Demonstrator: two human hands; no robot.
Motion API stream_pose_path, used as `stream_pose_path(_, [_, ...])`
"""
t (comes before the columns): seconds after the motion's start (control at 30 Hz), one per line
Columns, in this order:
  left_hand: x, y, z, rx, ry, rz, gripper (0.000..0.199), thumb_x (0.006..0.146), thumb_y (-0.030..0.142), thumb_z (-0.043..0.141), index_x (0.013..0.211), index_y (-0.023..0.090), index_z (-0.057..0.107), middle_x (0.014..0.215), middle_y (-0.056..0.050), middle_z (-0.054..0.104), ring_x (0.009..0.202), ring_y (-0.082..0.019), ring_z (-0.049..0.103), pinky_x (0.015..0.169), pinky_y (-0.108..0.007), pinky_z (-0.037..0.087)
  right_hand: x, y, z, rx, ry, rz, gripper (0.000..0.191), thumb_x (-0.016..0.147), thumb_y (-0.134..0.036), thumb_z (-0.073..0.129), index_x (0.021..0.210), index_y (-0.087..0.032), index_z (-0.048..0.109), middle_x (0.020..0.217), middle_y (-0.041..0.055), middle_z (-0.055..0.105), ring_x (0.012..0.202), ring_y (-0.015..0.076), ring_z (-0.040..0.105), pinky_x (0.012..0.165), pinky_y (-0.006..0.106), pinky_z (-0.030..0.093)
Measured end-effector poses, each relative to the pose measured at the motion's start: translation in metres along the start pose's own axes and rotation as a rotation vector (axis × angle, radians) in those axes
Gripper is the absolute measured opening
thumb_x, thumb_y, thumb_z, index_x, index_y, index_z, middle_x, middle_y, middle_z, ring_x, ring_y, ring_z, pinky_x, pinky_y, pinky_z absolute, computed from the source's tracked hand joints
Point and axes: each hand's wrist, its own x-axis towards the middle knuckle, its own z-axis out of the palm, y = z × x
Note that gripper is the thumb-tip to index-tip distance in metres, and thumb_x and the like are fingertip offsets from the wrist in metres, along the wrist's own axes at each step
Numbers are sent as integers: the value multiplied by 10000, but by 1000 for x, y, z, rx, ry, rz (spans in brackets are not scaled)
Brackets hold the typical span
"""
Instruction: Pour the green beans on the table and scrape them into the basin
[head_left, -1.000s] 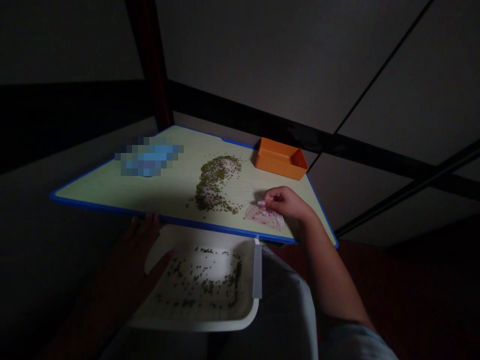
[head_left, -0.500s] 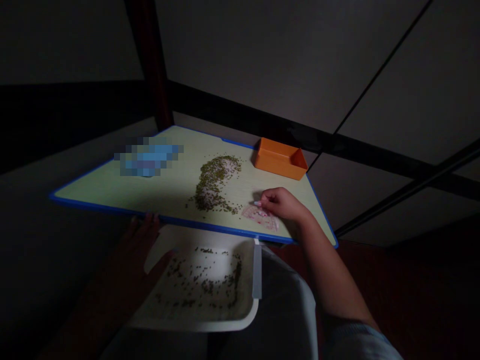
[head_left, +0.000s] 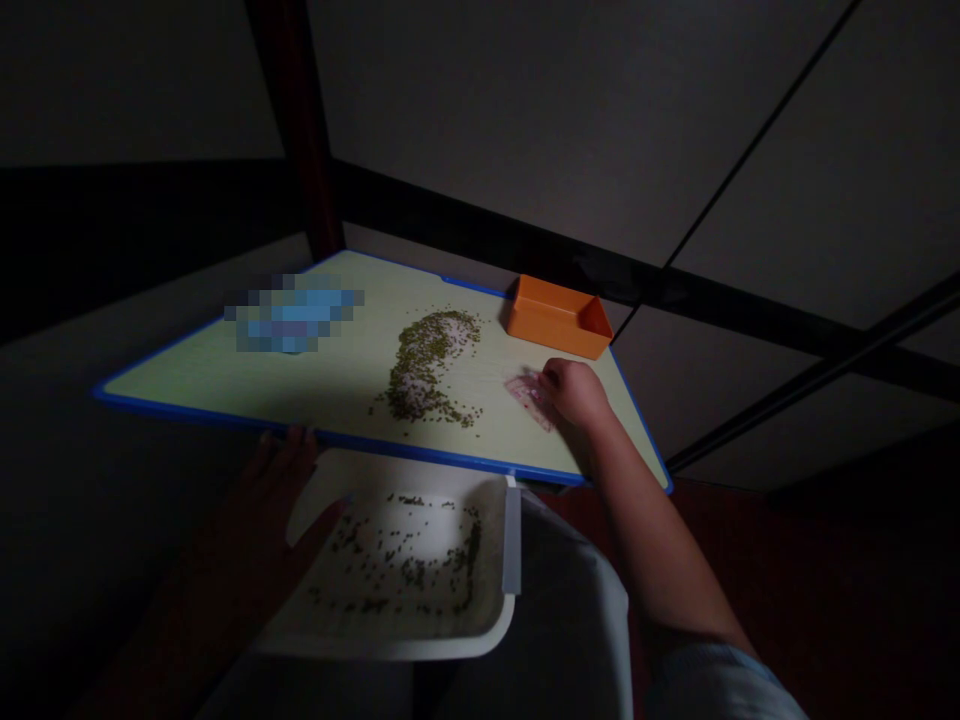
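Note:
My right hand (head_left: 576,392) is closed, its fingertips pinching a flat, pink, see-through, fan-shaped piece (head_left: 532,400) that looks like a protractor. The piece is low over or on the pale board (head_left: 337,375) with a blue rim; contact is unclear. To its left lies a curved heap of small green beans (head_left: 424,350) mixed with whitish grains. In shadow at the board's near edge, my left hand (head_left: 274,495) has its fingers spread, fingertips at the rim and thumb over the white tub (head_left: 450,648). Scattered beans lie inside the tub.
An orange open box (head_left: 559,330) stands at the board's far right. A blurred-out blue item (head_left: 300,318) lies at the far left. The tub sits below the near edge, over my lap. Cabinet-like panels (head_left: 495,120) rise behind the board.
My right hand has moved right and slightly away from me, taking the pink piece with it, farther from the bean heap. My left hand stays in place.

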Motion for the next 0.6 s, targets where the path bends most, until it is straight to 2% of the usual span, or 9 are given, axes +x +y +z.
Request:
stream_pose_path(0.13, [-1, 0, 1, 21, 35, 26, 747, 852, 590, 324, 1470, 172, 286, 1583, -92, 318, 1494, -288, 179, 1159, -519, 339, 0, 1, -4, -85, 64, 101, 258, 897, -320, 511, 855, -154, 703, 834, 137, 714, 705, 187, 578, 566, 284, 236])
stream_pose_path(0.37, [0, -1, 1, 12, 17, 13, 737, 848, 581, 344, 1461, 173, 308, 1579, -80, 327, 1493, -291, 173, 1155, -526, 343, 2, -2, 5, 183, 34, -108, 269, 895, -329, 542, 793, -130, 691, 736, 82, 692, 648, 146, 552, 568, 247, 276])
stream_pose_path(0.5, [1, 0, 0, 11, -10, -9, 739, 846, 578, 345, 1451, 154, 328, 1571, -93, 337, 1490, -292, 177, 1152, -522, 350, 3, -7, 13, 159, 53, -98, 277, 893, -362, 556, 795, -151, 707, 701, 73, 691, 601, 148, 529, 544, 256, 253])
stream_pose_path(0.6, [0, 0, 1, 7, -2, 4, 747, 846, 572, 356, 1466, 161, 293, 1576, -92, 329, 1492, -279, 177, 1163, -511, 337, 3, -14, 16, 148, 79, -142, 279, 906, -370, 555, 822, -165, 726, 721, 74, 708, 625, 154, 554, 563, 255, 272])
